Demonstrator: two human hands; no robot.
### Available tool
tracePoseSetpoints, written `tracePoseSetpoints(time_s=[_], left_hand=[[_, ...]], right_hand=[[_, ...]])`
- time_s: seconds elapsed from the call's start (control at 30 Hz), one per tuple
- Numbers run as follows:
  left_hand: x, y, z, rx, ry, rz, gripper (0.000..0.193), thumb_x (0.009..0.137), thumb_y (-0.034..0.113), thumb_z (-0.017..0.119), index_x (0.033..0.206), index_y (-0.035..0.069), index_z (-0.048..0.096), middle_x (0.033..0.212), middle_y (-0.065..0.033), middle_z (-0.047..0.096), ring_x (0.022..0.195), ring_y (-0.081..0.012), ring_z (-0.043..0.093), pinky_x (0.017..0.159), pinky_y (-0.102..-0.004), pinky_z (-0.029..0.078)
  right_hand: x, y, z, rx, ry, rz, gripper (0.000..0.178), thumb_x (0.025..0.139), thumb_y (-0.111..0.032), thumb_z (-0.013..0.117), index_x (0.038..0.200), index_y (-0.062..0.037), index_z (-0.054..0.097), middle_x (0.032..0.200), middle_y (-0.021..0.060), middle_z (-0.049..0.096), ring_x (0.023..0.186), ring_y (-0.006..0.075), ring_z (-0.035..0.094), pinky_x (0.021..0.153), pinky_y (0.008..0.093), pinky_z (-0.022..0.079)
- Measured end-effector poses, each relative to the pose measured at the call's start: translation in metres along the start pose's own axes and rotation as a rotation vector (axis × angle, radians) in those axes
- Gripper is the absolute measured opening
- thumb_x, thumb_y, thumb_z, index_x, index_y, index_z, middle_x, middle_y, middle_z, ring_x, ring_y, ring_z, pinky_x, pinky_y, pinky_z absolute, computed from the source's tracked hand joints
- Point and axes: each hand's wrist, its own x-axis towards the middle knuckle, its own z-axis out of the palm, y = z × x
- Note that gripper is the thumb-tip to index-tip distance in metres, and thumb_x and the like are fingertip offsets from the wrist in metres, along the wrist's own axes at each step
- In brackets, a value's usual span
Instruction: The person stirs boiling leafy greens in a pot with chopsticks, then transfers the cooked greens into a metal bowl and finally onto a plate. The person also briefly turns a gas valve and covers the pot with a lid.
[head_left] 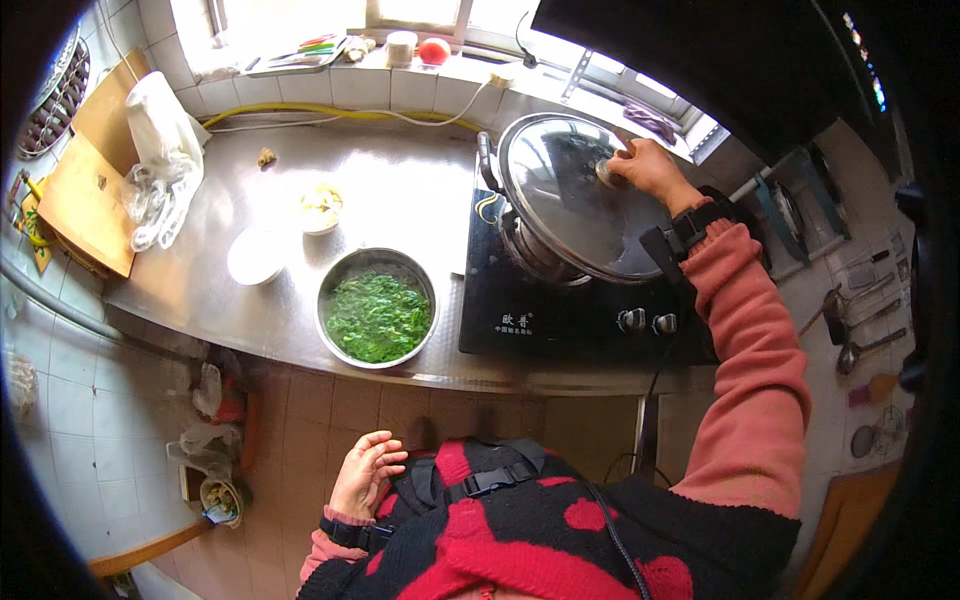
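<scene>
My right hand (648, 172) reaches to the stove and grips the knob of a glass lid (560, 190). The lid lies over a metal pan with a dark side handle (489, 162) on the black gas stove (500, 300); fogged glass hides what is inside. In front of my body, my left hand (365, 475) holds nothing, its fingers loosely bent and slightly apart. Left of the stove, a steel pot (434, 322) full of chopped green leaves (378, 315) stands near the counter's front edge. Behind it are a white bowl (256, 257) and a small bowl of pale yellow pieces (320, 208).
Cutting boards (85, 205) and a white plastic bag (165, 140) stand at the counter's left end. A yellow hose (290, 106) runs along the back wall. A red tomato-like fruit (434, 51) sits on the sill. Ladles and spatulas (860, 350) hang at the right.
</scene>
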Motion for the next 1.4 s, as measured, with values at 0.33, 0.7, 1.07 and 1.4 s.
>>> tracePoseSetpoints(time_s=[0.33,0.7,1.07,1.4], left_hand=[[0.01,0.007,0.009,0.005,-0.032,-0.014,0.025,0.086,0.01,0.052,0.109,0.002,0.047,0.097,-0.0126,0.058,0.085,-0.023,0.061,0.069,-0.0316,0.053],[0.036,0.025,0.025,0.201,-0.22,-0.157,0.026,0.087,0.009,0.05,0.112,0.002,0.046,0.099,-0.012,0.058,0.086,-0.0225,0.061,0.069,-0.0313,0.053],[0.069,0.001,0.113,0.506,-0.514,-0.316,0.027,0.087,0.01,0.049,0.113,0.002,0.046,0.1,-0.0114,0.057,0.087,-0.023,0.059,0.071,-0.0333,0.05],[0.042,-0.11,0.255,0.817,-0.681,-0.371,0.028,0.087,0.011,0.047,0.114,0.002,0.047,0.099,-0.0082,0.057,0.089,-0.0202,0.058,0.073,-0.0304,0.048]], right_hand=[[0.0,0.001,0.014,-0.072,-0.027,-0.002,0.045,0.072,-0.042,0.063,0.084,0.0022,0.062,0.081,0.021,0.062,0.079,0.0318,0.062,0.071,0.0367,0.047],[-0.096,0.063,-0.064,0.159,0.307,0.154,0.025,0.084,-0.028,0.057,0.079,-0.0032,0.056,0.063,0.0,0.055,0.051,0.0089,0.048,0.048,0.0252,0.039],[-0.419,0.225,-0.118,0.787,0.845,0.977,0.018,0.083,-0.02,0.056,0.082,-0.003,0.051,0.064,0.0043,0.052,0.041,0.0061,0.038,0.03,0.0197,0.026],[-0.646,0.354,-0.08,1.14,1.107,1.096,0.011,0.078,-0.011,0.059,0.078,-0.0046,0.05,0.067,0.0064,0.055,0.044,0.0078,0.042,0.032,0.019,0.027]])
